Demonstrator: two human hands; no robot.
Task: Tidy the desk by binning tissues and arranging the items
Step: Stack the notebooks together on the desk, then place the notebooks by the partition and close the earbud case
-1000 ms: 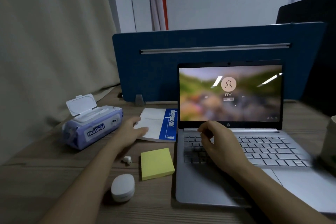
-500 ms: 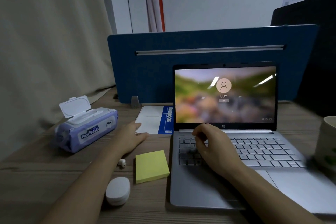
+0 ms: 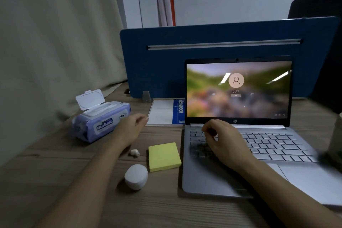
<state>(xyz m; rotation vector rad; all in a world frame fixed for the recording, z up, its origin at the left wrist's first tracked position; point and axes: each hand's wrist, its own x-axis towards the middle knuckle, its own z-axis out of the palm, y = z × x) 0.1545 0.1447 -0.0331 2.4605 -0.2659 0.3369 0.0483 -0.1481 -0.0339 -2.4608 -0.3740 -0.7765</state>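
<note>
A purple wet-wipe pack (image 3: pixel 100 121) with its white lid flipped up lies at the left of the wooden desk. My left hand (image 3: pixel 132 127) hovers between it and a white-and-blue notebook (image 3: pixel 162 112), fingers loosely curled, holding nothing. My right hand (image 3: pixel 224 140) rests over the left part of the open silver laptop's keyboard (image 3: pixel 268 142), fingers bent down onto the keys. A yellow sticky-note pad (image 3: pixel 163 156), a loose white earbud (image 3: pixel 134 152) and a white earbud case (image 3: pixel 136 176) lie in front of my left forearm.
A blue partition panel (image 3: pixel 166 61) stands behind the laptop and notebook. A pale cup (image 3: pixel 335 135) sits at the right edge beside the laptop. A beige curtain (image 3: pixel 55 42) hangs along the left side of the desk.
My left hand has drawn back off the notebook's corner and now sits just left of it. The right hand stays on the keyboard. The view has shifted slightly.
</note>
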